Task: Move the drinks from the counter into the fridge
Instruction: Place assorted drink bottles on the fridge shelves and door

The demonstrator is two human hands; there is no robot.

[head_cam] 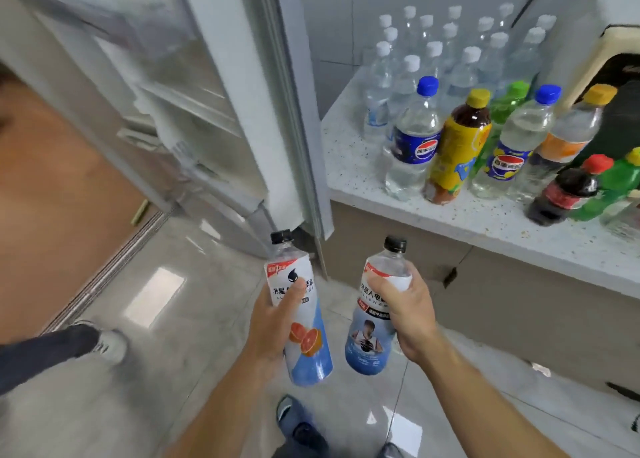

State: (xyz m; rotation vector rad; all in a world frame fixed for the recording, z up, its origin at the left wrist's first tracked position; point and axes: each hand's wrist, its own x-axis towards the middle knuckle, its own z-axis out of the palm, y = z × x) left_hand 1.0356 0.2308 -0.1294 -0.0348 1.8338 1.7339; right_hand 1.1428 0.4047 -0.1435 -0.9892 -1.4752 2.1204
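Two black-capped drinks are held side by side above the tiled floor (166, 294), in front of the open fridge (194, 111). The left bottle (304, 322), labelled white over blue with grapefruit slices, sits in the left hand (273, 329): the palm wraps its left side around the middle, and the thumb lies across the front of the label over the printed characters. Cap and shoulder stand clear above the grip; the blue base sticks out below it. Its long axis runs nearly upright, with the cap tipped a little left and away, toward the bottom of the fridge.

The right bottle (372, 322), blue-labelled with a printed figure, is closed in the right hand (405, 315), which grips from the right. The fingers curl over the upper label just under the shoulder, and the lower half hangs free below and left of the palm. It too stands nearly upright, its cap leaning slightly right and away, toward the counter's cabinet front. The two bottles are near each other but not touching, their caps splayed apart.

To the right, the speckled counter (467, 222) carries many more drinks: a crowd of clear white-capped waters (433, 59) at the back, and in front two blue-capped bottles, a yellow tea bottle (457, 149), green ones and a dark cola (561, 194). The fridge interior to the left is blurred, its shelves only faintly legible. Another person's leg and shoe (110, 343) show at the left, on the floor.
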